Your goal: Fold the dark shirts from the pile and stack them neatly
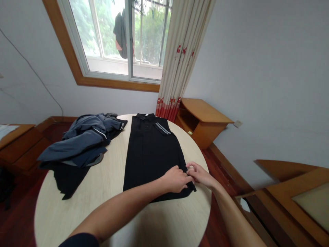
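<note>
A black polo shirt [154,154] lies flat on the round table, its collar toward the window. One short sleeve with two pale stripes [162,128] lies folded inward over the upper right of the shirt. My left hand [177,179] has its fingers curled and closed on the cloth near the lower right edge. Close beside it, my right hand [200,174] pinches the shirt's right edge near the hem corner. The fingertips of the two hands almost meet, and the cloth between them is partly hidden.
A heap of dark blue, grey and black clothes [82,140] covers the left of the round pale table [108,185]. Beyond it are a window [128,41] and a curtain [182,55]. A wooden cabinet [203,113] stands at the back right, another [20,147] at left.
</note>
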Demonstrator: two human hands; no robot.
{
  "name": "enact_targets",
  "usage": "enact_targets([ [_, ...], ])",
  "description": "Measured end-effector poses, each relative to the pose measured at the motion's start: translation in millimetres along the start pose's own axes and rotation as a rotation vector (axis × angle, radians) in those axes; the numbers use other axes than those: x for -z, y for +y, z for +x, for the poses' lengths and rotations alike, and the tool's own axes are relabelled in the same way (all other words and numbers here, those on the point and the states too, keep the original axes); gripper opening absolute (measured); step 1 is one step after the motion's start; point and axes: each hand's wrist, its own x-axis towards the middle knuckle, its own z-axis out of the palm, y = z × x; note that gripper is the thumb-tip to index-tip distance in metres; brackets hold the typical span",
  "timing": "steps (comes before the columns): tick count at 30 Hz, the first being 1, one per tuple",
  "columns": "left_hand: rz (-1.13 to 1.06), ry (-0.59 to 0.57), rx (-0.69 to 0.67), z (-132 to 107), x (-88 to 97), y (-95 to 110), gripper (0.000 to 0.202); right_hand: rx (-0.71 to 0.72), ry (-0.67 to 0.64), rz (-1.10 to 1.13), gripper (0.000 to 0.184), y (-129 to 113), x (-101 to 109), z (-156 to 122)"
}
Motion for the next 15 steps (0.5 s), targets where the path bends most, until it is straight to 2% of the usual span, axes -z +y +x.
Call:
enact_targets([
  [4, -0.003, 0.008, 0.026, -9, 6.0, -9, 0.018, -0.031, -0.098, -0.068, 0.039, 1, 3, 8],
  [7, -0.02, 0.062, 0.08, -37, 11.3, -19, 0.014, 0.0, 0.025, -0.011, 0.045, 10, 4, 32],
  [10, -0.085, 0.087, 0.174, -73, 12.1, -28, 0.01, 0.094, 0.216, 0.092, 0.05, 17, 3, 80],
  [13, -0.138, 0.09, 0.241, -99, 6.2, -32, 0.014, 0.254, 0.306, 0.184, 0.057, 12, 0, 145],
  [15, -0.16, 0.094, 0.259, -108, 0.0, -33, 0.018, 0.362, 0.36, 0.171, 0.059, 3, -1, 188],
])
